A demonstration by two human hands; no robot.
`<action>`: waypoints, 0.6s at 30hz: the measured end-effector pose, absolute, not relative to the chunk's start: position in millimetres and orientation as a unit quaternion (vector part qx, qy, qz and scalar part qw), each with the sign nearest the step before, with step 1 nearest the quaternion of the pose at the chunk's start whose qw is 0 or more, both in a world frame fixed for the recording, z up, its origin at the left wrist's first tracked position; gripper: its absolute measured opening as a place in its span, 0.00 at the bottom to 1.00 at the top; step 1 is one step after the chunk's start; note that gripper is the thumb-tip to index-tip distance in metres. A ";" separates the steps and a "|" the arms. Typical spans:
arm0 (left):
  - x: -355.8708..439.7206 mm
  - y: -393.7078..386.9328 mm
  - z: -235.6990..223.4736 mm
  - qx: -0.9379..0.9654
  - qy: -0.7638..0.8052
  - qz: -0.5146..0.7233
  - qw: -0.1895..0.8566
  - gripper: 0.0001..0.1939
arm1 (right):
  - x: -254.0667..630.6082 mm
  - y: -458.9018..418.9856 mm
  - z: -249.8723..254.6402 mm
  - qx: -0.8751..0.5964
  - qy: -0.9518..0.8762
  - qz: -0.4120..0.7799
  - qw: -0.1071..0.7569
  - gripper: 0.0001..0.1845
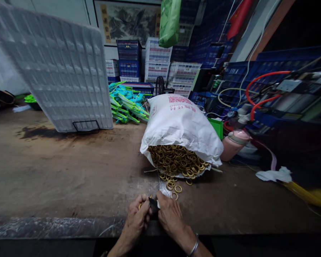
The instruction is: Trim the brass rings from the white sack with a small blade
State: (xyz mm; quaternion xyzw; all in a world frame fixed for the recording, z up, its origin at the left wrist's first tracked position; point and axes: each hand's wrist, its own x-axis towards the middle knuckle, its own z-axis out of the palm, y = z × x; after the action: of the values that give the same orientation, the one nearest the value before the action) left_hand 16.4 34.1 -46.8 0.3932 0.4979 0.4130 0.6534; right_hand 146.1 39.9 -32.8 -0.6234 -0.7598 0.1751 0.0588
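Note:
My left hand point(137, 214) is closed in a pinch near the front edge of the workbench. A bit of a gold ring point(140, 206) shows between its fingers. Close beside it, my right hand point(171, 215) is closed on a small flat black piece point(153, 206), which spans the gap between both hands; a white bit shows at its right end. What exactly the black piece is, I cannot make out. Just beyond the hands, several loose gold rings point(178, 189) lie before a white woven sack point(176, 121). The sack rests on its side, its open mouth full of gold rings point(173, 159).
A translucent ribbed plastic panel point(69, 71) stands upright at left on a black wire stand point(86, 125). Green and blue plastic pieces point(128, 103) are heaped behind. On the right are a pink bottle point(234, 143), red hoses point(267, 73) and a crumpled white tissue point(275, 175). Stacked crates point(157, 66) stand at the back.

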 end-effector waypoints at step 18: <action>14.7 25.1 -37.2 0.347 0.435 0.398 0.729 0.17 | 146.7 53.0 -45.5 -0.531 -0.561 0.542 0.331 0.21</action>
State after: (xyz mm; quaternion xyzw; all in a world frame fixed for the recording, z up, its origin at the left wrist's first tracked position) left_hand 14.7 25.1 -37.2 0.3469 0.4352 0.3984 0.7290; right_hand 146.7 53.0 -45.5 -0.5310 -0.5611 0.5420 0.3306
